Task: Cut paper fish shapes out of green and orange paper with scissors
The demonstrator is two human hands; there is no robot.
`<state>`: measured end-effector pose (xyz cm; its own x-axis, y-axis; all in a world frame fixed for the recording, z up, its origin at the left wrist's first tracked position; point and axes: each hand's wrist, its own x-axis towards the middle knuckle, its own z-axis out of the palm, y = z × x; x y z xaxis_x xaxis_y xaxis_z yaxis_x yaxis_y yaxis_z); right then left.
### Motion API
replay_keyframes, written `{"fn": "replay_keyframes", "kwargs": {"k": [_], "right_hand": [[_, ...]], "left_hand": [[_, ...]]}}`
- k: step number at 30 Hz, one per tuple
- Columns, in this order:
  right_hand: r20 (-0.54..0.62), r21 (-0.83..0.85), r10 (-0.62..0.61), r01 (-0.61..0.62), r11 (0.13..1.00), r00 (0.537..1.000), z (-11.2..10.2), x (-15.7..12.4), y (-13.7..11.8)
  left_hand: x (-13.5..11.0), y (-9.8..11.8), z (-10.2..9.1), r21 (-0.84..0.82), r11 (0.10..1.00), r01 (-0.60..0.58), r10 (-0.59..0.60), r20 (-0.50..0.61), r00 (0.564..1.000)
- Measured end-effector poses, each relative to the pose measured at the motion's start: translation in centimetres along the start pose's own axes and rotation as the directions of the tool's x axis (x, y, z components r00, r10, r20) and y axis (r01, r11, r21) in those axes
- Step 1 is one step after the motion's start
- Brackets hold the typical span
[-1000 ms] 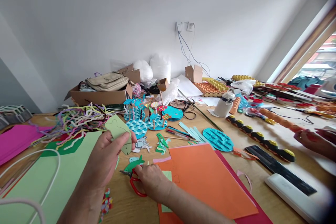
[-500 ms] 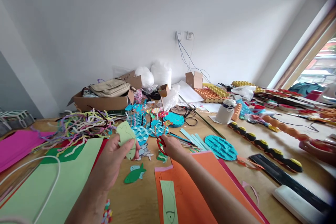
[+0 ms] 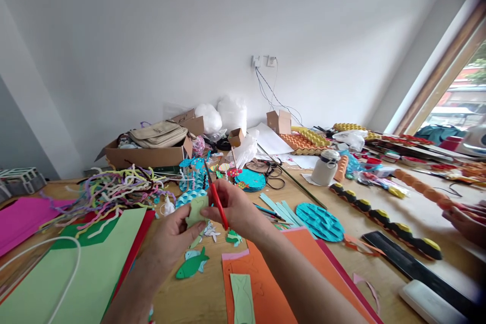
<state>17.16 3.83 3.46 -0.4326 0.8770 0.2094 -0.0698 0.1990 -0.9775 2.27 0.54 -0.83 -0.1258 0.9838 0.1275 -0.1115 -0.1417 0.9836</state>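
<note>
Head cam: left hand [image 3: 171, 235] is pinching the flimsy-looking paper cutout [image 3: 196, 211] by its edge, right hand [image 3: 237, 212] is gripping scissors [image 3: 219, 202].

Craft workshop: wooden table [image 3: 197, 298] strewn with coloured paper sheets [image 3: 41, 283], pipe cleaners [image 3: 110, 190]

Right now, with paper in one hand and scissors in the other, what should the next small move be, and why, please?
Probably tilt the red scissors in the right hand down onto the edge of the light green paper pinched in the left hand: their blades point upward beside it, not yet around it.
</note>
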Motion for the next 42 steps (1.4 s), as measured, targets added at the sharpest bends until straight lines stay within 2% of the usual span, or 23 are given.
{"fn": "replay_keyframes", "kwargs": {"k": [2,6,8,11,15,17,20,23,28,31,34,36,38,42], "right_hand": [[-0.042,0.045,-0.002,0.004,0.999,0.999,0.1,0.2,0.1],[-0.213,0.133,-0.06,0.09,0.987,0.975,0.0,0.2,0.5],[-0.3,0.165,-0.081,0.135,0.977,0.95,0.3,0.1,0.9],[-0.371,0.197,-0.084,0.166,0.966,0.925,1.2,0.0,1.7],[-0.402,0.247,-0.061,0.172,0.954,0.914,2.4,-0.2,2.7],[-0.386,0.272,-0.031,0.145,0.951,0.922,2.6,-0.5,2.8],[-0.36,0.294,0.001,0.113,0.949,0.933,2.5,-1.0,2.5],[-0.379,0.303,-0.017,0.141,0.943,0.925,2.6,-1.2,2.4],[-0.406,0.271,-0.024,0.145,0.951,0.914,3.1,-1.2,2.5],[-0.36,0.219,-0.012,0.097,0.971,0.933,2.6,-2.0,2.1],[-0.213,0.082,0.027,-0.01,0.997,0.977,1.4,-3.5,1.8],[-0.084,-0.045,0.141,-0.145,0.988,0.986,0.7,-4.7,1.9],[-0.003,-0.138,0.243,-0.241,0.961,0.97,0.3,-5.8,2.1],[0.063,-0.291,0.253,-0.225,0.93,0.965,0.7,-6.6,1.9]], "left_hand": [[-0.2,0.2,-0.3,0.038,0.999,-0.009,0.007,0.062,0.998],[-0.7,0.7,-0.4,-0.092,0.996,0.005,-0.011,-0.06,0.998],[-1.0,0.8,0.0,-0.163,0.986,0.022,-0.035,-0.082,0.996],[-1.4,0.6,1.1,-0.148,0.989,0.027,-0.048,-0.14,0.989],[-1.4,0.6,1.9,-0.124,0.992,0.013,-0.044,-0.253,0.966],[-1.3,0.8,1.7,-0.118,0.993,0.019,-0.051,-0.27,0.961],[-1.2,1.3,1.4,-0.123,0.992,0.035,-0.063,-0.231,0.971],[-1.3,1.5,1.4,-0.11,0.994,0.007,-0.027,-0.185,0.982],[-1.2,1.1,1.3,-0.067,0.998,0.0,-0.012,-0.172,0.985],[-0.9,1.0,0.6,-0.122,0.993,0.002,-0.021,-0.161,0.987],[-0.8,1.4,-0.2,-0.176,0.984,0.002,-0.029,-0.151,0.988],[-0.9,1.9,-0.4,-0.168,0.986,0.001,-0.027,-0.152,0.988],[-1.0,2.2,-0.4,-0.146,0.989,0.002,-0.026,-0.16,0.987],[-1.2,2.2,0.0,-0.128,0.992,0.006,-0.025,-0.151,0.988]]}}
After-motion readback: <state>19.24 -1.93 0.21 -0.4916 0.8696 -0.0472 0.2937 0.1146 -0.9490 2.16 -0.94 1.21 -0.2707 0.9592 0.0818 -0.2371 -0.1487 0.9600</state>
